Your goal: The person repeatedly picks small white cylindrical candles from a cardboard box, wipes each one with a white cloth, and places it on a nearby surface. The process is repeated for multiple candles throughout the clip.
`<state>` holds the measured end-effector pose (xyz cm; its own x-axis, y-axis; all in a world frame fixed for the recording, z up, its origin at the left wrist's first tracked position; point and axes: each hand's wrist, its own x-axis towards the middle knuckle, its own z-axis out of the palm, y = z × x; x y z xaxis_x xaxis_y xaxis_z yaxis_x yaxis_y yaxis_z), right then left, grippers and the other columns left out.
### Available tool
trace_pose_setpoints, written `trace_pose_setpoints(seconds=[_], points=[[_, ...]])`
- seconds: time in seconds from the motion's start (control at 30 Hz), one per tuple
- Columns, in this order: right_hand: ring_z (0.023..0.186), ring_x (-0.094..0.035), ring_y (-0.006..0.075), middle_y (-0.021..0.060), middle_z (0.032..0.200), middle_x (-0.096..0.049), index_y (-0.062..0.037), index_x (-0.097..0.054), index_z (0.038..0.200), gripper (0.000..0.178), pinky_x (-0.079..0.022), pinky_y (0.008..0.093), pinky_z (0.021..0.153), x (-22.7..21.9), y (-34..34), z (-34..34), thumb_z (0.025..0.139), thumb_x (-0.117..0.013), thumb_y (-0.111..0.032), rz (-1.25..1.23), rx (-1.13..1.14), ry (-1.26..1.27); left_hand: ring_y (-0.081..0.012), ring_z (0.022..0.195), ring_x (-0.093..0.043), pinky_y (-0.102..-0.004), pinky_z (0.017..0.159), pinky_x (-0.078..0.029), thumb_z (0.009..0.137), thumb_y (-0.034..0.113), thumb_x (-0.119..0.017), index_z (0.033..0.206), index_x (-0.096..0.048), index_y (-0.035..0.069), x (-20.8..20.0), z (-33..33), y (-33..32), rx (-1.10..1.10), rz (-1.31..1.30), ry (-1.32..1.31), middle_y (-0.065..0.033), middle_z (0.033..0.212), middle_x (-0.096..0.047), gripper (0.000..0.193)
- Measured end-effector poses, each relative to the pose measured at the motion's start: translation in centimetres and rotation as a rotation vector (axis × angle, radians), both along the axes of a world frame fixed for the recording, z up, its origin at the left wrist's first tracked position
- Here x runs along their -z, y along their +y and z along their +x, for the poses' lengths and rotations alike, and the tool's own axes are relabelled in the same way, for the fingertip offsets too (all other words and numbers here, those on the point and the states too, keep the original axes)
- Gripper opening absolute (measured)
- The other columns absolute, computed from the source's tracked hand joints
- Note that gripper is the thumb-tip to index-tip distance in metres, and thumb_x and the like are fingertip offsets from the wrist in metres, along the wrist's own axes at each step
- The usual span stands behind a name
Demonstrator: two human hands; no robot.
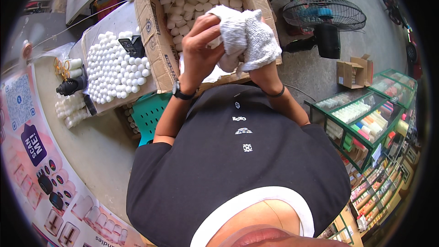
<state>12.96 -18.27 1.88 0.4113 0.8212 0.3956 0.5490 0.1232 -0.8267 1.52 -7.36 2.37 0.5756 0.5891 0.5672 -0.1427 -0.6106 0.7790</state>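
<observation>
A crumpled white terry cloth (254, 39) is held up in front of me, over the near side of an open cardboard box (157, 32). My left hand (199, 48) has its bent fingers closed on the cloth's left side. The cloth drapes over my right hand (265, 75) and hides its fingers, so only the back of the hand near the wrist shows. Whether a small object lies inside the folds I cannot make out. Beneath and beyond the hands, many short white candles (196, 2) lie loosely heaped in the box.
On the table to the left, more white candles (116, 66) stand in rows beside a small black device (132, 45). Yellow-handled scissors (59, 66) and a black tool (72, 84) lie further left. A black fan (325, 27) stands right, near a green-framed display case (361, 119).
</observation>
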Motion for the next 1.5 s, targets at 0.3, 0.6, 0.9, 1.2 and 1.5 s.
trace_pose_setpoints(seconds=[0.3,0.6,0.9,1.2,1.5], points=[[0.109,-0.053,0.0171,0.0051,0.118,-0.053,-0.0063,-0.047,0.123,0.039,-0.045,0.0311,0.092,1.7,1.0,-1.6,0.097,-0.039,-0.035,0.256,-0.078,1.356,-0.0252,0.088,-0.056,-0.0351,0.075,-0.049,0.059,0.006,-0.075,0.078,-0.056,0.006,-1.4,2.5,0.0,-0.034,0.38,-0.086,-0.0059,0.085,-0.055,0.027],[0.111,-0.052,0.0165,0.0045,0.122,-0.052,-0.0073,-0.045,0.127,0.044,-0.044,0.0314,0.094,0.0,1.6,-0.1,0.097,-0.038,-0.038,0.108,-0.091,1.382,-0.0232,0.094,-0.054,-0.0321,0.081,-0.049,0.071,0.011,-0.065,0.097,-0.058,0.008,-1.6,3.6,1.0,-0.013,0.601,-0.047,-0.0042,0.097,-0.055,0.027],[0.105,-0.055,0.0173,0.0062,0.114,-0.055,-0.0056,-0.049,0.12,0.04,-0.047,0.0319,0.089,0.2,1.7,-0.6,0.097,-0.039,-0.036,0.099,-0.107,1.469,-0.0227,0.091,-0.055,-0.0321,0.08,-0.049,0.07,0.011,-0.068,0.101,-0.06,0.011,-0.7,2.5,0.9,-0.01,0.533,-0.012,-0.0024,0.099,-0.057,0.032],[0.095,-0.058,0.0192,0.007,0.105,-0.06,-0.0057,-0.054,0.111,0.039,-0.05,0.0349,0.081,-0.8,1.4,-1.6,0.096,-0.039,-0.039,0.0,-0.047,1.549,-0.0211,0.092,-0.057,-0.0312,0.079,-0.05,0.068,0.008,-0.069,0.101,-0.06,0.011,-0.2,0.1,2.0,0.05,0.558,0.013,-0.0017,0.099,-0.058,0.035],[0.093,-0.06,0.02,0.007,0.103,-0.062,-0.0053,-0.056,0.11,0.041,-0.051,0.0358,0.079,0.3,1.6,-1.0,0.095,-0.037,-0.039,0.007,-0.279,1.734,-0.0251,0.087,-0.059,-0.033,0.076,-0.049,0.069,0.002,-0.067,0.097,-0.063,0.007,0.6,0.1,2.4,-0.064,0.454,-0.114,-0.0057,0.092,-0.062,0.028]])
